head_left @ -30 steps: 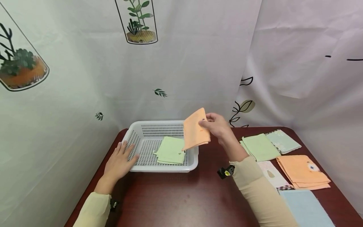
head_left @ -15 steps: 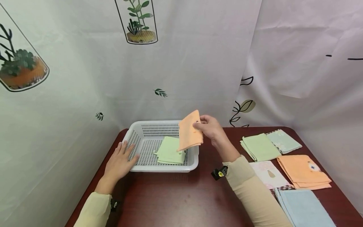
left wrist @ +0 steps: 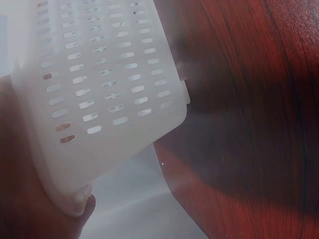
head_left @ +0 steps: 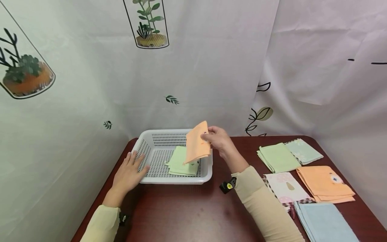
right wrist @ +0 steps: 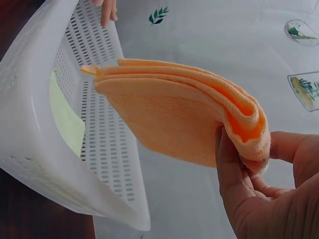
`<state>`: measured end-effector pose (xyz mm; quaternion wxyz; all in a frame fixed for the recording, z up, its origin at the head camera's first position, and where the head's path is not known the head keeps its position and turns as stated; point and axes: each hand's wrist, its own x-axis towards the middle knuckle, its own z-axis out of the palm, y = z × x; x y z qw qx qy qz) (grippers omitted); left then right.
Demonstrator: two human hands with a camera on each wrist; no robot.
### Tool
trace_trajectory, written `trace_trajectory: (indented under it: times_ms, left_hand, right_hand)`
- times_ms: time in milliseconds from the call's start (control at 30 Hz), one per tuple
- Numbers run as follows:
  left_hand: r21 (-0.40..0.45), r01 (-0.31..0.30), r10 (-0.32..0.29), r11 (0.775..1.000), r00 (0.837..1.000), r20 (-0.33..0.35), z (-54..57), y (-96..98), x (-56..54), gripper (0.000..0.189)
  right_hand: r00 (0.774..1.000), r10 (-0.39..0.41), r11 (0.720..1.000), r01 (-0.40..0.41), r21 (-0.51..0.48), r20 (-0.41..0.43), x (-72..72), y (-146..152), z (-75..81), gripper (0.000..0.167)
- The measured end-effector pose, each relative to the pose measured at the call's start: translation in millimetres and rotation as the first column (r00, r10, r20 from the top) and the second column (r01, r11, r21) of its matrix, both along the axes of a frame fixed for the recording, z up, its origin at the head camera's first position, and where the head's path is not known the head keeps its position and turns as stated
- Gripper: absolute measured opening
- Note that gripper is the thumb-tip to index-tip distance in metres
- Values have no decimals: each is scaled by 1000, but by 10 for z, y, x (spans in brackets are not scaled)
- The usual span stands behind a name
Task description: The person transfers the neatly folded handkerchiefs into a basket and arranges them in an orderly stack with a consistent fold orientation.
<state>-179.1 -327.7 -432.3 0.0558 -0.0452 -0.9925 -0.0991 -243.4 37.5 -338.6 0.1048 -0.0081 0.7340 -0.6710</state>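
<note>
Presently, right hand (head_left: 218, 138) pinches orange towel (head_left: 195, 144) by its right edge; towel extends leftward from the grip, tilted, apparently above basket's (head_left: 172, 180) right half and green towel (head_left: 177, 161). Left hand (head_left: 130, 173), fingers extended, touches left rim.

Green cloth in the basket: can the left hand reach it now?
Likely yes: from the left end of the basket, the left hand has a free way to the green cloth; the held orange cloth only partly hides it.
</note>
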Motion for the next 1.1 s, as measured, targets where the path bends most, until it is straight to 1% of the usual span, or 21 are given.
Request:
trace_trajectory:
  times_ms: [333, 567, 767, 867, 1100]
  left_hand:
    - [3, -2, 2, 1000, 1000, 0, -7, -1, 14, 76]
    - [4, 5, -5, 1000, 1000, -1, -5, 6, 17, 74]
    - [5, 1, -1, 1000, 1000, 0, 4, 6, 13, 74]
    - [5, 0, 0, 1000, 1000, 5, 8, 8, 12, 75]
    - [9, -2, 2, 1000, 1000, 4, 12, 16, 11, 74]
  right_hand:
    - [1000, 6, 1000, -5, -31, 24, -56, -106, -98, 38]
    - [999, -6, 999, 8, -47, 34, -94, -161, -203, 45]
    - [999, -6, 998, 8, -61, 34, -113, -224, -242, 42]
    - [999, -7, 997, 10, -72, 50, -124, -262, -256, 40]
    - [996, -1, 996, 9, -93, 91, -172, -342, -327, 42]
